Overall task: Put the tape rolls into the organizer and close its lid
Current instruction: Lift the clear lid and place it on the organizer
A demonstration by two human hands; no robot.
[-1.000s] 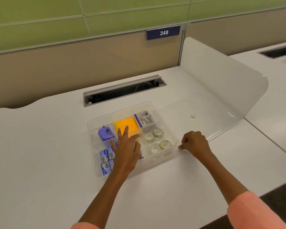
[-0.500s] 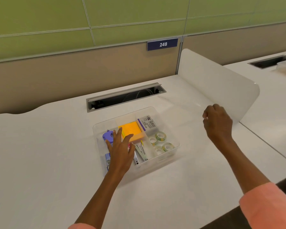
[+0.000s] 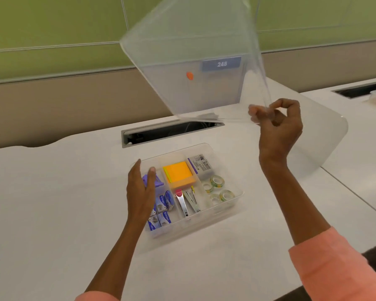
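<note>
A clear plastic organizer [image 3: 237, 197] sits on the white desk. Several tape rolls [image 3: 217, 181] lie in its right compartment. My right hand [image 3: 277, 124] pinches a corner of the clear lid [image 3: 195, 61], which hangs tilted in the air above and behind the organizer; an orange dot is stuck on it. My left hand [image 3: 140, 190] hovers over the organizer's left side, fingers apart, holding nothing, and hides part of the purple item there.
Orange sticky notes [image 3: 178, 174], a grey box [image 3: 201, 166], staplers [image 3: 188, 202] and blue staple boxes [image 3: 163, 209] fill the other compartments. A cable slot [image 3: 172, 132] opens behind the organizer. A white divider panel [image 3: 326, 135] stands to the right.
My right hand rose from the desk beside the organizer, carrying the clear lid up into the air. My left hand slid toward the organizer's left edge.
</note>
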